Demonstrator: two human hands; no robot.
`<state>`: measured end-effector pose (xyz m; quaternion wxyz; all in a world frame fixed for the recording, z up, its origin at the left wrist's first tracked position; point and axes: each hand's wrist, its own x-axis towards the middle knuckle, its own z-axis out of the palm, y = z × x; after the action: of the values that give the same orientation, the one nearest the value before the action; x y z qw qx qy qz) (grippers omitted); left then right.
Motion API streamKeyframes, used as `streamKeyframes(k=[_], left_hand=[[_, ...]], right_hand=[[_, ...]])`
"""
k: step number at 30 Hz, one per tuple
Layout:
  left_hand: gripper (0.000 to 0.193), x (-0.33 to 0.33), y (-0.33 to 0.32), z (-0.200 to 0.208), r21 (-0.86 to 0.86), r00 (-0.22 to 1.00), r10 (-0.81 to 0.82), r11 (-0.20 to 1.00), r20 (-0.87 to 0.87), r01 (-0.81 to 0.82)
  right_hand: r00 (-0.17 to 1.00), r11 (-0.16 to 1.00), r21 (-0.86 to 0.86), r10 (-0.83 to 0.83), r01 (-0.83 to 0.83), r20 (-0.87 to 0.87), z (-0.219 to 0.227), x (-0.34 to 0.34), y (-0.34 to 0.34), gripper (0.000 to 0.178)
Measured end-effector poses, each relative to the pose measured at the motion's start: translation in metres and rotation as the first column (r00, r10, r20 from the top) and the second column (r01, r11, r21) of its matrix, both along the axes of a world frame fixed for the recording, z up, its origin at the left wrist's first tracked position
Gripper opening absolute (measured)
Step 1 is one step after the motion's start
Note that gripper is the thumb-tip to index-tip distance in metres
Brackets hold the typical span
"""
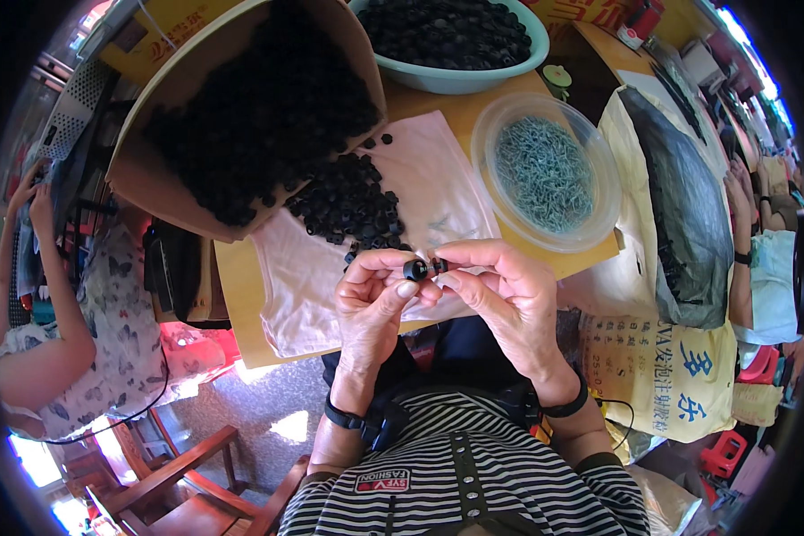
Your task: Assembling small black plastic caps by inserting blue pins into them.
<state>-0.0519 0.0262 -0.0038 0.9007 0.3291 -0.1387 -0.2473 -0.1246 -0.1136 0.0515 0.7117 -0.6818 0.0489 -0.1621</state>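
Observation:
Above my lap, at the table's near edge, both hands meet fingertip to fingertip. My left hand [372, 299] pinches a small black round cap [414, 270] with a hollow in its face. In the fingertips of my right hand [502, 299] is a small black part [439, 265], close beside the cap; whether the two are joined I cannot tell. Just beyond my left hand, a loose pile of black caps [348, 201] lies on a pale pink cloth [433, 161]. A clear round tub [609, 192] of grey-green screws stands to the right.
A tilted cardboard box [366, 45] full of black parts fills the far left. Behind the table's middle sits a pale green basin [438, 82] of black pieces. A dark plastic bag [688, 205] lies at right. Other people work on both sides; a wooden chair [183, 464] stands lower left.

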Motion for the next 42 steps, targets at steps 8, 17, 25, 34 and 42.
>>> streamKeyframes(k=[8, 17, 25, 34, 42], left_hand=[[0.027, -0.003, 0.001, 0.001, 0.062, 0.996, 0.036, 0.997, 0.08, -0.041], [0.027, -0.005, -0.001, 0.0, 0.114, 0.99, 0.043, 0.992, 0.131, -0.058], [0.027, -0.006, -0.003, 0.0, 0.14, 0.998, -0.002, 0.99, 0.064, -0.007], [0.025, -0.009, -0.01, 0.008, 0.164, 0.999, -0.013, 0.986, 0.045, 0.005], [0.025, -0.014, -0.014, 0.011, 0.135, 0.997, -0.059, 0.99, 0.059, 0.051]], right_hand=[[0.998, 0.987, -0.154, -0.046, 0.052, 0.038, 0.0, 0.0, 0.002, 0.023], [0.988, 0.934, -0.337, -0.079, 0.12, 0.131, -0.002, -0.001, -0.001, 0.023], [0.981, 0.919, -0.365, -0.089, 0.147, 0.171, -0.006, -0.001, -0.007, 0.023], [0.996, 0.934, 0.348, -0.065, 0.08, -0.054, -0.016, -0.009, -0.024, 0.023], [0.999, 0.667, 0.745, 0.027, 0.009, -0.036, -0.02, -0.015, -0.039, 0.028]])
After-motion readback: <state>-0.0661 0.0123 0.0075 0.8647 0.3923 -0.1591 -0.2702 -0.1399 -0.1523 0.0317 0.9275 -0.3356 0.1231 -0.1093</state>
